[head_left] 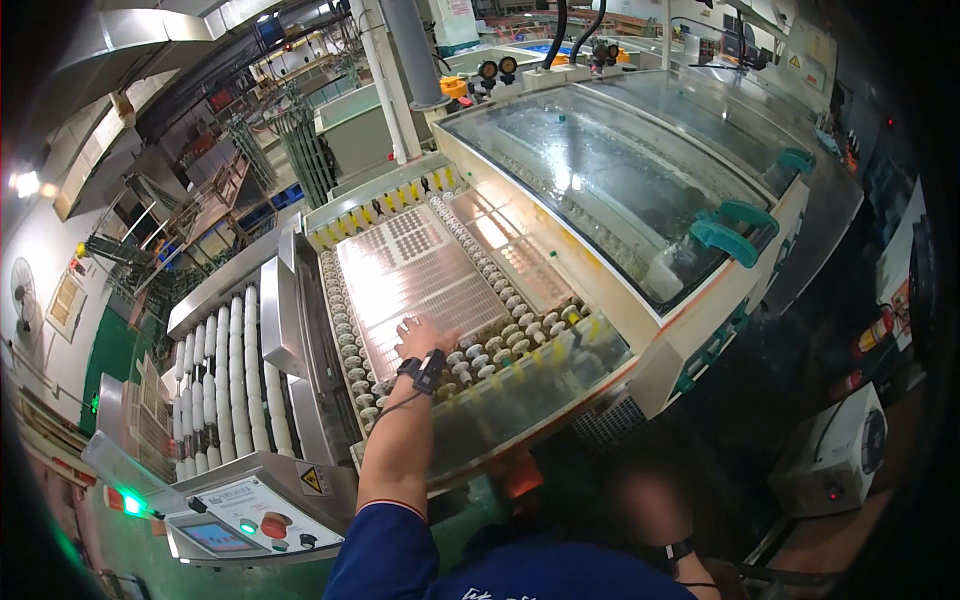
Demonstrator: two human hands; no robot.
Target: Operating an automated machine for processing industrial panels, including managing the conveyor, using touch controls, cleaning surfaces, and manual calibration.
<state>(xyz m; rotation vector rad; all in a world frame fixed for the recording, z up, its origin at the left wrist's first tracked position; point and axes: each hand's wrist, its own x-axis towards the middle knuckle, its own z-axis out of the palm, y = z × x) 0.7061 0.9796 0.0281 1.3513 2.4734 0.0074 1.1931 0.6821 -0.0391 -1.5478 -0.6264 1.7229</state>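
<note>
My left hand [425,338], with a black band at the wrist, reaches out with its fingers spread over the near edge of a shiny copper-coloured panel [415,285]. It looks laid flat on the panel and grips nothing. The panel carries rows of small repeated shapes and rests on a bed of white wheel rollers [345,325]. A second, similar panel [510,250] lies to its right, partly under the machine's edge. Low on the right, my right hand [655,505] is smeared and dark, so its fingers cannot be made out.
Right of the rollers stands a machine with a clear lid [590,180] and green handles [735,232]. Long white rollers [235,370] and a control panel [255,520] with a red button are at left. A pale box-shaped device [830,450] sits at far right.
</note>
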